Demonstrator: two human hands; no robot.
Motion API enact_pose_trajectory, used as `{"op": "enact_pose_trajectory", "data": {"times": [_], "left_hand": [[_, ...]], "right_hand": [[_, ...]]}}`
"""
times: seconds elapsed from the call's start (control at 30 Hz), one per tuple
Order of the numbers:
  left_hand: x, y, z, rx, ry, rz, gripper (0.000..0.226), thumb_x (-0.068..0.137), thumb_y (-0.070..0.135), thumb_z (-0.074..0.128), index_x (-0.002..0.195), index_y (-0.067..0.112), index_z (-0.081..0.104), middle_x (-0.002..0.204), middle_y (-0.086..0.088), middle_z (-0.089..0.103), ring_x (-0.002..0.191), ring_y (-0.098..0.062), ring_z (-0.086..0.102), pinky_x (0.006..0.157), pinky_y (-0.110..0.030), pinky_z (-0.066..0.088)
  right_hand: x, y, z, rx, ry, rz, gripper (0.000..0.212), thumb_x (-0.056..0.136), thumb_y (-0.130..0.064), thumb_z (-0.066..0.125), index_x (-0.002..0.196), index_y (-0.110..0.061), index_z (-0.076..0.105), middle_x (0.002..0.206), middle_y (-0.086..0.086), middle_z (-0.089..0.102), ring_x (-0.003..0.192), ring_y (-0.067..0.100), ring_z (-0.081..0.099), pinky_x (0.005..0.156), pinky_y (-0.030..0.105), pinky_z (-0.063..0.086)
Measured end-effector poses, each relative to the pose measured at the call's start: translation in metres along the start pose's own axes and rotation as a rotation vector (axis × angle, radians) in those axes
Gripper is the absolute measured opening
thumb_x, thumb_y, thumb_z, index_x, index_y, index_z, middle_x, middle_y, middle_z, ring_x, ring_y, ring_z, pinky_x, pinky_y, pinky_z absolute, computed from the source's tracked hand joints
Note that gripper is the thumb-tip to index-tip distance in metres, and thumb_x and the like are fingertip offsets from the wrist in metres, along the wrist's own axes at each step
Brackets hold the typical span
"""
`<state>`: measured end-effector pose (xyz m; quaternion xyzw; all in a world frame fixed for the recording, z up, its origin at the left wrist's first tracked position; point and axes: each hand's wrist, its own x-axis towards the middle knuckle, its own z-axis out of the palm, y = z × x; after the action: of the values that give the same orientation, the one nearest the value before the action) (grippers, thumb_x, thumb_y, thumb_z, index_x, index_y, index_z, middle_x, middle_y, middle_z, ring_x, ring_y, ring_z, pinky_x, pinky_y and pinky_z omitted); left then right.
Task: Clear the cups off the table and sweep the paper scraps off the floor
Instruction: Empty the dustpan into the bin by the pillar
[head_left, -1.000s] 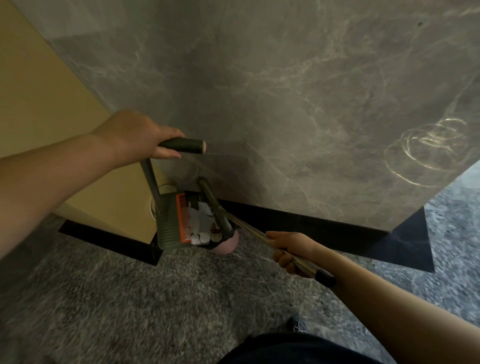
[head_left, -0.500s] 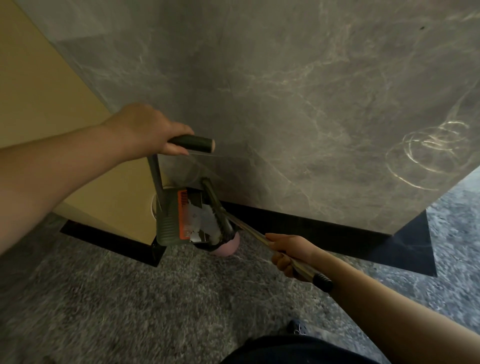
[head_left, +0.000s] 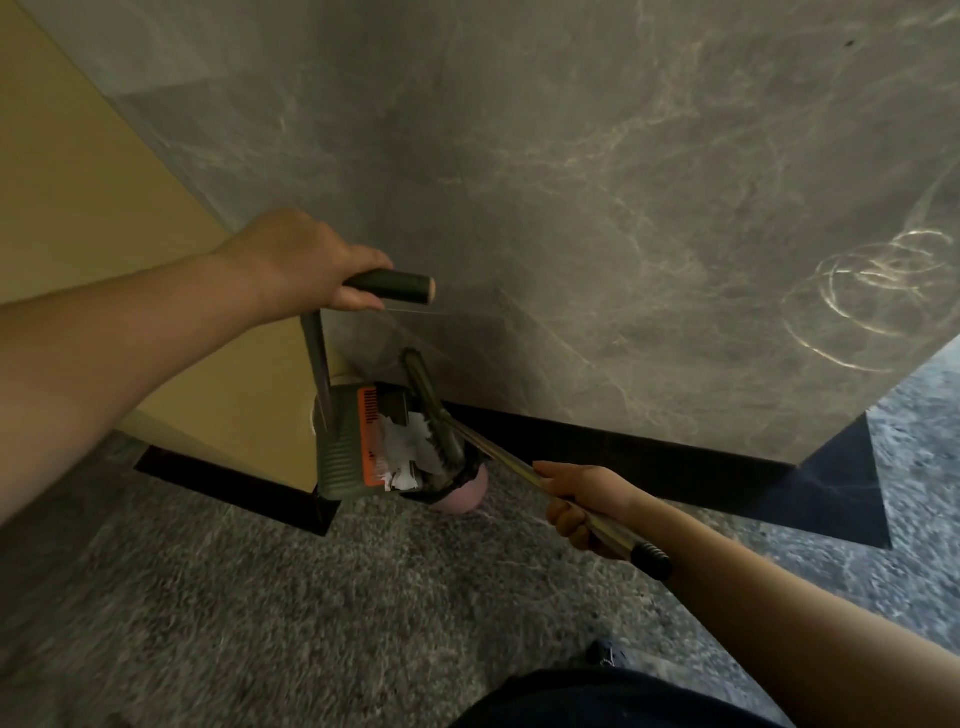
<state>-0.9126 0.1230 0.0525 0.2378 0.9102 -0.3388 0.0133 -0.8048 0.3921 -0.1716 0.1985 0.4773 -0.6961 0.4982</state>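
- The left hand (head_left: 306, 260) is curled in a tight grip round the dark handle (head_left: 392, 285) of a green long-handled dustpan (head_left: 340, 452); the handle's pale end cap pokes out to the right of the fingers, above the pan.
- A thin metal stem (head_left: 318, 369) runs down from that handle to the dustpan, which sits at the foot of a yellow wall panel (head_left: 104, 218) and a black baseboard (head_left: 623, 457).
- The dustpan has a ribbed green back and an orange comb strip (head_left: 370, 441) along its inner edge.
- White paper scraps (head_left: 408, 452) lie piled inside the dustpan, just right of the orange strip.
- A broom head (head_left: 434, 415) with a dark green block rests in the dustpan's right side, touching the scraps.
- A pink rounded object (head_left: 465, 493) shows at the dustpan's lower right edge; what it is cannot be told.
- The broom's metal pole (head_left: 519, 465) slants from the dustpan down to the right.
- The right hand (head_left: 587, 506), right of the dustpan, is wrapped in a closed grip round that pole, just above its black end piece (head_left: 652, 558).
- Grey marbled wall tile (head_left: 623, 208) rises behind the dustpan; speckled grey floor (head_left: 260, 597) spreads below it.
- A dark shoe tip (head_left: 605, 654) and dark clothing (head_left: 623, 701) show at the bottom, well below the dustpan.
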Motion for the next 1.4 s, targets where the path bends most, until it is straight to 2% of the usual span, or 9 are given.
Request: {"op": "enact_pose_trajectory", "data": {"times": [0.2, 0.4, 0.53, 0.73, 0.8, 1.0, 1.13, 1.3, 1.4], "left_hand": [[0.006, 0.004, -0.004, -0.010, -0.012, -0.024, 0.055, 0.089, 0.062, 0.041, 0.138, 0.037, 0.045, 0.070, 0.002, 0.054, 0.055, -0.015, 0.044, 0.046, -0.024, 0.029], [0.010, 0.017, 0.002, -0.007, -0.026, -0.010, 0.055, 0.090, 0.062, 0.039, 0.138, 0.034, 0.044, 0.068, 0.003, 0.053, 0.051, -0.013, 0.041, 0.044, -0.025, 0.027], [0.007, 0.019, 0.018, -0.087, 0.036, -0.014, 0.059, 0.088, 0.064, 0.040, 0.138, 0.033, 0.047, 0.083, -0.004, 0.067, 0.067, -0.022, 0.059, 0.052, -0.027, 0.040], [-0.004, 0.004, 0.035, -0.116, 0.080, -0.035, 0.070, 0.079, 0.069, 0.030, 0.133, 0.031, 0.053, 0.065, -0.003, 0.059, 0.057, -0.023, 0.056, 0.047, -0.025, 0.033], [-0.010, -0.002, 0.040, -0.144, 0.094, -0.036, 0.064, 0.081, 0.066, 0.039, 0.130, 0.029, 0.057, 0.059, 0.001, 0.051, 0.052, -0.022, 0.051, 0.046, -0.023, 0.027], [-0.020, -0.015, 0.040, -0.186, 0.124, -0.070, 0.051, 0.084, 0.053, 0.058, 0.125, 0.024, 0.062, 0.056, -0.005, 0.055, 0.048, -0.025, 0.049, 0.045, -0.023, 0.025], [-0.024, -0.017, 0.030, -0.225, 0.130, -0.075, 0.044, 0.082, 0.043, 0.067, 0.119, 0.018, 0.066, 0.052, 0.006, 0.033, 0.045, -0.019, 0.035, 0.046, -0.019, 0.017], [-0.023, -0.025, 0.021, -0.183, 0.064, -0.115, 0.050, 0.085, 0.052, 0.058, 0.127, 0.025, 0.060, 0.052, 0.004, 0.039, 0.046, -0.020, 0.041, 0.045, -0.021, 0.020], [-0.022, -0.022, 0.020, -0.228, 0.054, -0.115, 0.049, 0.084, 0.052, 0.059, 0.126, 0.026, 0.061, 0.051, 0.006, 0.035, 0.046, -0.021, 0.041, 0.045, -0.021, 0.022]], "right_hand": [[-0.001, 0.002, 0.000, 0.071, -0.039, 0.016, 0.032, 0.102, -0.013, 0.036, 0.124, -0.033, 0.048, 0.052, -0.001, 0.041, 0.038, 0.004, 0.037, 0.035, 0.014, 0.033], [0.000, 0.010, 0.008, 0.223, -0.126, 0.052, 0.020, 0.102, -0.016, 0.037, 0.109, -0.025, 0.054, 0.054, 0.000, 0.040, 0.036, 0.005, 0.038, 0.033, 0.015, 0.033], [0.010, 0.016, 0.013, 0.284, -0.154, 0.083, 0.017, 0.102, -0.019, 0.039, 0.110, -0.025, 0.053, 0.051, -0.001, 0.038, 0.034, 0.006, 0.037, 0.031, 0.016, 0.033], [0.040, 0.036, 0.007, 0.232, -0.095, 0.096, 0.038, 0.102, -0.015, 0.035, 0.137, -0.030, 0.038, 0.049, 0.000, 0.037, 0.033, 0.006, 0.036, 0.030, 0.017, 0.032], [0.044, 0.037, 0.001, 0.252, -0.081, 0.096, 0.042, 0.102, -0.015, 0.035, 0.142, -0.029, 0.035, 0.049, 0.000, 0.037, 0.033, 0.006, 0.035, 0.031, 0.017, 0.033], [0.044, 0.029, -0.012, 0.305, -0.063, 0.103, 0.041, 0.102, -0.015, 0.036, 0.142, -0.027, 0.038, 0.050, 0.000, 0.038, 0.034, 0.006, 0.037, 0.031, 0.018, 0.034], [0.040, 0.024, -0.011, 0.261, -0.053, 0.094, 0.039, 0.103, -0.015, 0.035, 0.139, -0.028, 0.040, 0.051, 0.001, 0.037, 0.034, 0.006, 0.036, 0.031, 0.016, 0.033], [0.032, 0.015, -0.001, 0.198, -0.053, 0.079, 0.025, 0.103, -0.015, 0.035, 0.119, -0.029, 0.048, 0.050, 0.000, 0.037, 0.034, 0.005, 0.036, 0.032, 0.015, 0.032], [0.025, 0.008, 0.003, 0.281, -0.069, 0.076, 0.031, 0.102, -0.015, 0.037, 0.129, -0.028, 0.046, 0.051, 0.000, 0.038, 0.034, 0.005, 0.037, 0.030, 0.016, 0.033]]}}
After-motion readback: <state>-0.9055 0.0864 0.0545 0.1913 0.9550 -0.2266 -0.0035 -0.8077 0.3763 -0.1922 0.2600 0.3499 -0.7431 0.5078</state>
